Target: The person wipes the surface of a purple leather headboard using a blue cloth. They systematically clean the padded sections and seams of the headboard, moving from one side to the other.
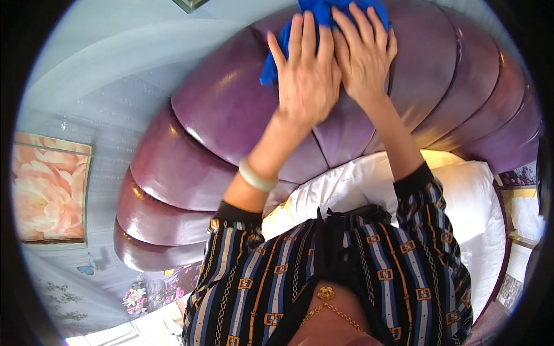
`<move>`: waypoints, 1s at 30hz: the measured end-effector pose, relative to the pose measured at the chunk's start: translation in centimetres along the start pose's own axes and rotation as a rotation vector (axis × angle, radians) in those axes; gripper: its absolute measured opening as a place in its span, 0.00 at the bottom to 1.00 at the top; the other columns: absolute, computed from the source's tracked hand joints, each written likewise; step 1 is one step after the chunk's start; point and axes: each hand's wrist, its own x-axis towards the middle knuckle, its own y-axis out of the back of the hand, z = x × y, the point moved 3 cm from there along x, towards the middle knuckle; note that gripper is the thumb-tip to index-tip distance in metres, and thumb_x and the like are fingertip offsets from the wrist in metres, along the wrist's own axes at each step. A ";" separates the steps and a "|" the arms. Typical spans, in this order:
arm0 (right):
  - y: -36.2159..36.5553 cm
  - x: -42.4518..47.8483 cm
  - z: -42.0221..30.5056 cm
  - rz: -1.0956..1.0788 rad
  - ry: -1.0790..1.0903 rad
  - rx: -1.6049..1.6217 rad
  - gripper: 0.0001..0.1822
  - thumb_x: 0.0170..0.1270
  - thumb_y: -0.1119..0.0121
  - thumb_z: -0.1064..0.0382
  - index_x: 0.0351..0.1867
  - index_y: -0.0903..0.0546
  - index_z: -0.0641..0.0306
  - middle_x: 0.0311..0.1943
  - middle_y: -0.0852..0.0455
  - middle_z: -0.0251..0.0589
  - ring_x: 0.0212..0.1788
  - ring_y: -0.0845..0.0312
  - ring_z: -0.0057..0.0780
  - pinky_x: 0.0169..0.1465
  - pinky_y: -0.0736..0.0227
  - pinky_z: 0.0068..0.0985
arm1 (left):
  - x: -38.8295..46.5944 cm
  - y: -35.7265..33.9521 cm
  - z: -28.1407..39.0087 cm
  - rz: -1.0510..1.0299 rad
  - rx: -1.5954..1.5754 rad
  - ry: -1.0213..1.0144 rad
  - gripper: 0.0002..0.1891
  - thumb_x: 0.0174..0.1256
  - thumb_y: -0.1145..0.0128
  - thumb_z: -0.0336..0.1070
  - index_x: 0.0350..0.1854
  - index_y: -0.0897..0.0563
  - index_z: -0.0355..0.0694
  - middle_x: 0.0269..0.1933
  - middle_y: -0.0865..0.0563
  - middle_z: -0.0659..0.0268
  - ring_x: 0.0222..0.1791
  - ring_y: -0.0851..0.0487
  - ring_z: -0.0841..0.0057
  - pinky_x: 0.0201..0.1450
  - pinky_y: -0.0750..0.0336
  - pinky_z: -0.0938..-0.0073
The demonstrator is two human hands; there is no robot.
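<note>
A blue cloth (322,11) lies against the upper part of a padded purple headboard (229,104) with a leather-like cover. My left hand (307,80) is laid flat over the cloth, fingers straight and spread, with a pale bangle at the wrist. Close beside it, my right hand (364,60) also rests palm down on the cloth with its fingers apart. The two hands touch near the thumbs. Neither hand visibly curls around the cloth, and the palms hide part of it. Deep seams divide the headboard into wide, glossy rolls.
White bedding (467,194) lies below the headboard, partly behind my body. A framed flower picture (52,190) hangs on the pale blue wall (130,99) at left. At the right edge, white things (526,216) rest in what looks like a bedside unit.
</note>
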 end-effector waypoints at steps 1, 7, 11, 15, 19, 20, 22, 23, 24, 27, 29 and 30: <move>0.2 1.0 -0.9 0.058 -0.046 -0.031 0.17 0.73 0.47 0.53 0.55 0.16 0.55 0.58 0.17 0.40 0.67 0.29 0.45 0.71 0.46 0.56 | 1.2 0.2 -0.7 -0.002 0.014 0.010 0.25 0.67 0.46 0.36 0.66 0.26 0.36 0.74 0.30 0.48 0.77 0.35 0.51 0.74 0.51 0.27; -2.9 -6.4 -4.4 0.037 -0.198 0.061 0.28 0.74 0.50 0.50 0.73 0.27 0.50 0.77 0.35 0.42 0.81 0.48 0.44 0.76 0.68 0.65 | -2.8 2.6 -2.2 -0.062 0.030 -0.150 0.18 0.66 0.45 0.32 0.58 0.19 0.38 0.71 0.23 0.54 0.74 0.28 0.58 0.76 0.48 0.35; -4.1 -13.1 -6.9 -0.141 0.021 0.144 0.30 0.73 0.49 0.45 0.73 0.26 0.53 0.77 0.33 0.39 0.79 0.41 0.39 0.77 0.64 0.60 | -9.9 3.6 -4.1 -0.025 0.027 -0.209 0.16 0.54 0.41 0.22 0.47 0.16 0.33 0.60 0.14 0.51 0.66 0.19 0.55 0.72 0.32 0.48; -1.7 -9.9 -4.1 -0.102 -0.064 0.400 0.33 0.69 0.45 0.42 0.72 0.25 0.53 0.77 0.32 0.38 0.78 0.40 0.40 0.77 0.62 0.57 | -5.2 5.2 -1.9 -0.114 -0.441 -0.040 0.17 0.52 0.45 0.23 0.47 0.15 0.32 0.55 0.13 0.52 0.61 0.17 0.51 0.70 0.29 0.50; -0.7 -4.2 -3.8 0.119 -0.205 0.210 0.34 0.66 0.42 0.40 0.71 0.24 0.50 0.76 0.32 0.38 0.79 0.42 0.42 0.77 0.66 0.58 | 2.3 4.5 -4.7 -0.227 -0.659 0.196 0.18 0.67 0.48 0.29 0.58 0.16 0.42 0.56 0.13 0.51 0.60 0.18 0.50 0.64 0.26 0.50; -0.9 -3.3 -4.4 0.130 -0.203 0.118 0.35 0.66 0.42 0.39 0.71 0.24 0.49 0.77 0.33 0.39 0.79 0.43 0.43 0.78 0.69 0.58 | 3.4 4.2 -5.5 -0.200 -0.735 0.329 0.18 0.73 0.49 0.36 0.60 0.18 0.37 0.55 0.13 0.51 0.59 0.18 0.56 0.66 0.28 0.54; -2.0 -4.0 -5.4 0.003 -0.059 0.128 0.30 0.63 0.39 0.45 0.68 0.21 0.44 0.74 0.29 0.35 0.77 0.40 0.40 0.76 0.63 0.59 | 4.4 2.8 -7.5 0.047 -0.816 0.418 0.24 0.81 0.54 0.49 0.57 0.17 0.30 0.50 0.11 0.55 0.53 0.17 0.69 0.63 0.29 0.67; -2.0 -4.5 -6.2 -0.049 0.028 0.145 0.30 0.59 0.35 0.49 0.67 0.20 0.44 0.73 0.27 0.35 0.76 0.38 0.38 0.75 0.58 0.59 | 3.8 2.2 -8.6 0.032 -0.867 0.426 0.25 0.81 0.54 0.50 0.56 0.16 0.30 0.50 0.11 0.55 0.53 0.17 0.69 0.63 0.29 0.67; -2.2 -5.9 -6.2 -0.065 0.047 0.190 0.31 0.57 0.35 0.53 0.67 0.20 0.45 0.73 0.27 0.34 0.75 0.37 0.36 0.75 0.57 0.58 | 3.7 2.0 -8.7 0.001 -0.931 0.433 0.26 0.81 0.55 0.51 0.56 0.16 0.30 0.49 0.11 0.55 0.52 0.17 0.69 0.62 0.28 0.67; -2.3 -13.1 -7.0 -0.260 0.058 0.379 0.36 0.55 0.34 0.61 0.70 0.24 0.49 0.74 0.27 0.37 0.71 0.30 0.35 0.77 0.57 0.55 | 2.7 1.5 -10.8 0.048 -1.212 0.501 0.30 0.82 0.57 0.57 0.51 0.16 0.29 0.49 0.11 0.54 0.53 0.15 0.67 0.63 0.27 0.65; -3.1 -20.6 -6.9 -0.353 0.031 0.390 0.36 0.54 0.32 0.60 0.69 0.23 0.50 0.72 0.26 0.45 0.69 0.26 0.39 0.77 0.53 0.56 | 3.0 0.5 -10.7 0.091 -1.345 0.505 0.31 0.82 0.57 0.58 0.48 0.16 0.30 0.49 0.11 0.54 0.54 0.15 0.66 0.64 0.27 0.63; -3.1 -21.4 -7.6 -0.293 0.079 0.359 0.38 0.54 0.30 0.55 0.70 0.24 0.50 0.74 0.29 0.49 0.72 0.29 0.43 0.76 0.52 0.56 | 3.0 0.6 -10.7 0.083 -1.345 0.507 0.30 0.82 0.59 0.58 0.48 0.16 0.31 0.49 0.11 0.54 0.54 0.15 0.66 0.64 0.27 0.62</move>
